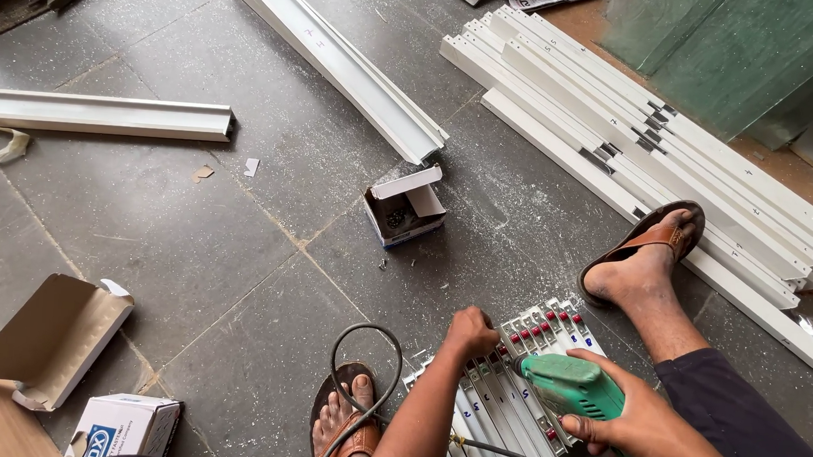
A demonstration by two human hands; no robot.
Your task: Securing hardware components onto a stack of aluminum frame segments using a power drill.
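Note:
My right hand (642, 422) grips a green power drill (570, 387) whose tip points at the end of a bundle of white metal profiles (508, 405) lying on the floor between my feet. Red marks dot the ends of those profiles. My left hand (469, 332) is closed in a fist and presses on the top end of the same bundle, just left of the drill tip. Whether it holds something small is hidden. A grey cable (361, 384) loops over my left foot.
A small open cardboard box of screws (403, 208) sits ahead on the grey tile floor. White profiles are stacked at the right (652, 139); two more lie at the top (341, 63) and left (97, 115). Opened cartons (48, 340) sit bottom left. Green glass sheets (750, 52) lean top right.

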